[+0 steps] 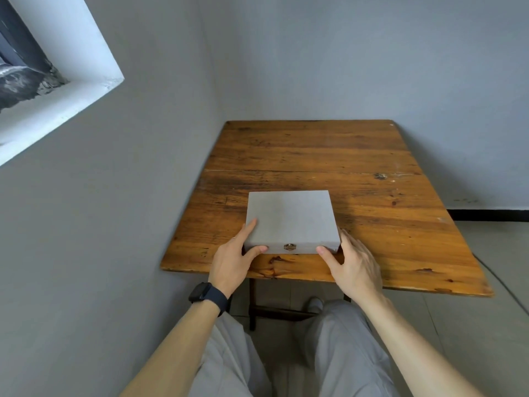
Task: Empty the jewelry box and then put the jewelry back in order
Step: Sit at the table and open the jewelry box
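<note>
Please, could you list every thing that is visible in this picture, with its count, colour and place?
box: 1, grey, shut, on the table's near part
clasp: 1, brass-coloured, middle of box's front
table: 1, brown wood, in the room's corner
window: 1, white frame, upper left
walls: 2, grey, behind and left of table
floor: 1, pale tiles, under the table
watch: 1, black, on left wrist
trousers: 1 pair, grey, bottom of view
shoe: 1, grey, under the table
left hand: 1, holds box's front left corner
right hand: 1, holds box's front right corner
</note>
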The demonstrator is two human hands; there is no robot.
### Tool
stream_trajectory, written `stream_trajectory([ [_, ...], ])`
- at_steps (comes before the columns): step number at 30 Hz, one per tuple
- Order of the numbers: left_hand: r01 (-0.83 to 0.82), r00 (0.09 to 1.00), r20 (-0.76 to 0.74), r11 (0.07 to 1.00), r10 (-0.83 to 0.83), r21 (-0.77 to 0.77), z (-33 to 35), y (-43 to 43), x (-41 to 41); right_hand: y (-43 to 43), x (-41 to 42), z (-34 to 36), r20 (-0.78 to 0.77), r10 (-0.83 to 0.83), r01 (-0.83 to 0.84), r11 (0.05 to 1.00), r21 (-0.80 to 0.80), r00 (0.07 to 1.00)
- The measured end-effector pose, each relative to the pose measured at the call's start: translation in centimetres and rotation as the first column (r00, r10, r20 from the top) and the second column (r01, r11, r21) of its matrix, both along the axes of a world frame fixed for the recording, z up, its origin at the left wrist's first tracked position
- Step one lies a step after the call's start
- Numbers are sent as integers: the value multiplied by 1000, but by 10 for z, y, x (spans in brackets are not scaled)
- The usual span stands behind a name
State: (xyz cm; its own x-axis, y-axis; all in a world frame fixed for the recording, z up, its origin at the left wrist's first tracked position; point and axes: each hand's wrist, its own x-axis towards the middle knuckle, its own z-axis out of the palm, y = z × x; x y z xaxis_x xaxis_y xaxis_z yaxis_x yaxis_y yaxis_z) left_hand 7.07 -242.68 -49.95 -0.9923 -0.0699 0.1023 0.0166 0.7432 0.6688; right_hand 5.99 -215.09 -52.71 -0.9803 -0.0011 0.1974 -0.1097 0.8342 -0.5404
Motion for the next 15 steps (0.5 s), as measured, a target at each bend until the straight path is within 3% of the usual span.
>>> stream_trajectory([
  [4, 52, 999, 19, 959, -49, -280, 13, -10, -11, -1, 0, 0, -11, -14, 14, 1000, 3, 1000],
  [9, 48, 995, -54, 890, -81, -454, 44, -17, -25, -1, 0, 3, -18, -4, 3, 1000, -30, 1000],
  [15, -56, 990, -143, 949, 11, -310, 94, -15, -67, -4, 0, 5, -50, -14, 10, 997, -78, 999],
])
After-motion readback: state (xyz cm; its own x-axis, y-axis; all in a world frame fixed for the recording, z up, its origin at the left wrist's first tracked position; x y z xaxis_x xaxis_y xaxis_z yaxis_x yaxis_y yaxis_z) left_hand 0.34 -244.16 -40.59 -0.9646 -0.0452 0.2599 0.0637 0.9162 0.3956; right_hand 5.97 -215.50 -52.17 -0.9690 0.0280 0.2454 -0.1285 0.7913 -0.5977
